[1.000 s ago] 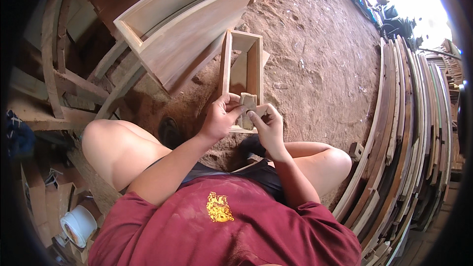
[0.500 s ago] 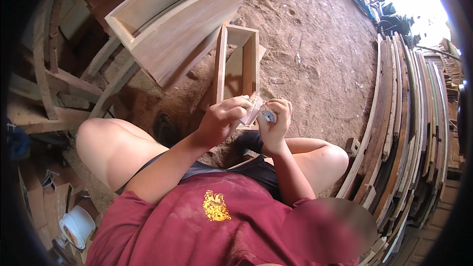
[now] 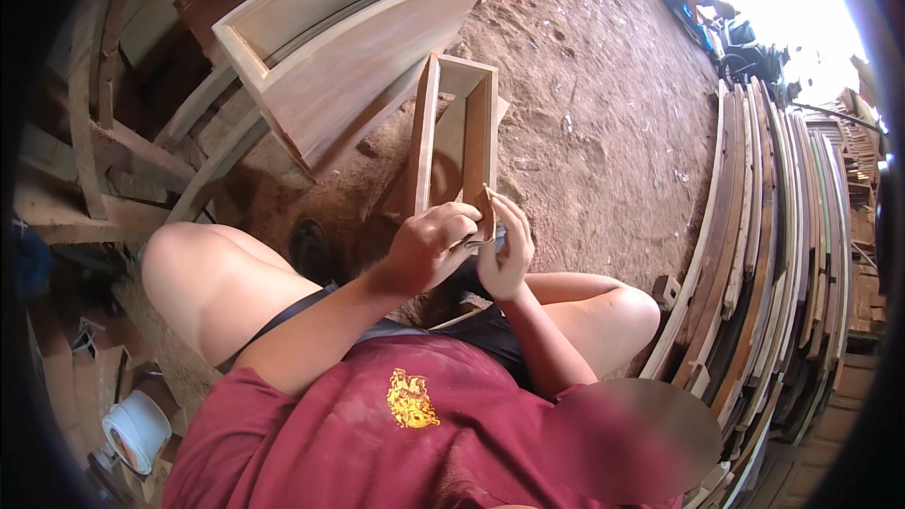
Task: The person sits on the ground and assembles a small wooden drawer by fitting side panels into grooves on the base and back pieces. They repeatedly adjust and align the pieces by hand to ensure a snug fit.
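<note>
My left hand (image 3: 432,243) is closed in a pinch on a small, thin, brownish folded piece (image 3: 485,226). What kind of piece it is I cannot make out. Against its other side lies my right hand (image 3: 507,250), with fingers fairly straight and the tips together at the piece's upper edge. A bit of something pale bluish (image 3: 500,239) shows by the right palm, mostly hidden. Just beyond both hands a narrow rectangular wooden frame (image 3: 422,146), like a small open box, rests on the ground. Its near end is hidden behind my hands.
Ahead on the left stands a large wooden drawer-like box (image 3: 349,66). Long wooden boards (image 3: 745,254) are stacked along the right. A white bucket (image 3: 141,431) sits among wood pieces at lower left. A motorbike (image 3: 745,47) stands far right on the dirt floor (image 3: 603,123).
Both hands have come slightly lower and closer together. The piece, pale and shiny before, now appears edge-on and brownish. My right fingers have straightened against it, covering most of the round pale thing.
</note>
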A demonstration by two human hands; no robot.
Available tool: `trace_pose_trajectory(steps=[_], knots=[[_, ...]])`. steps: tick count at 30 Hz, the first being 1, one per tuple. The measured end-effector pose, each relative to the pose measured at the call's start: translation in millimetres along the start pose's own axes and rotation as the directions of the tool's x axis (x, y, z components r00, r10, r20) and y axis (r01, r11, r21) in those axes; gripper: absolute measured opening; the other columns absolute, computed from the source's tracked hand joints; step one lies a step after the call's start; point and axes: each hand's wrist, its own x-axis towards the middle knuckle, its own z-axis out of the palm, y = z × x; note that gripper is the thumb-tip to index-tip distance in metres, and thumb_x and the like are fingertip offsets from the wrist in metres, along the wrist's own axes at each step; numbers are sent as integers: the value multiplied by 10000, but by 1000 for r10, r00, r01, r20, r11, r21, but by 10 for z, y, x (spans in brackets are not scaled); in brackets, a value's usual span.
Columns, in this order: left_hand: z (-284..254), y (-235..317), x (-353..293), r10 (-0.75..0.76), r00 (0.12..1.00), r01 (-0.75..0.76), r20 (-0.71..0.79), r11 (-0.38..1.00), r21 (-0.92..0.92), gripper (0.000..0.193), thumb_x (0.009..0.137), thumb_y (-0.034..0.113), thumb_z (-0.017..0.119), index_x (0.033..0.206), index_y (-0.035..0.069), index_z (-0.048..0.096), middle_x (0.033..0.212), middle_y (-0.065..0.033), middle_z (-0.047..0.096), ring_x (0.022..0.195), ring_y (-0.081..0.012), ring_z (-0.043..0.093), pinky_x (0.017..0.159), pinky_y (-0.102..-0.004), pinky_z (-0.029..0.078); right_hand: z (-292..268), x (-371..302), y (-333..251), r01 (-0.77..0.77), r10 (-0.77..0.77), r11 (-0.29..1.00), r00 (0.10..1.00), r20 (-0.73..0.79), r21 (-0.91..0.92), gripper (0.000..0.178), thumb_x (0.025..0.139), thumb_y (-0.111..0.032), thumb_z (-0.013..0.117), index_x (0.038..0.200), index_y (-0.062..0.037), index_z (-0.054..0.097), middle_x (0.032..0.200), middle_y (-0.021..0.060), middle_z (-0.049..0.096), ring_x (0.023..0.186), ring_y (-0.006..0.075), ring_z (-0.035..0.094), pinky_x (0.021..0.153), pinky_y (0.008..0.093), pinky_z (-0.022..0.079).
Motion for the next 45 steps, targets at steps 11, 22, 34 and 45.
trace_pose_trajectory(steps=[11,22,34,45], knots=[[-91,-64,152,-482,870,475,101,769,-428,108,880,65,748,967,1,739,784,4,709,697,-39,600,625,-236,493,48,-8,26,-466,416,838,882,222,284,384,845,-43,704,1196,15,558,1055,137,621,964,221,615,868,358,500],[-73,-300,123,-630,751,641,198,623,-449,157,887,117,746,934,-32,760,792,-37,729,705,-50,612,623,-244,499,176,12,-49,-712,587,445,690,424,543,192,1055,-157,505,1164,-8,556,973,10,629,827,65,577,694,234,487],[203,-522,74,-681,653,756,331,562,-336,297,885,272,761,929,-22,764,822,-97,745,751,-115,646,724,-304,514,-95,-29,162,-828,680,528,546,489,189,141,1003,-161,617,1003,-21,638,812,-34,619,696,27,534,594,218,438],[208,-928,481,-508,858,495,-75,781,380,575,901,349,693,1395,101,535,1393,-241,511,1203,-328,559,994,-446,475,127,384,756,-510,585,795,787,194,-327,244,976,-276,600,972,-31,608,796,162,675,746,298,648,670,418,499]])
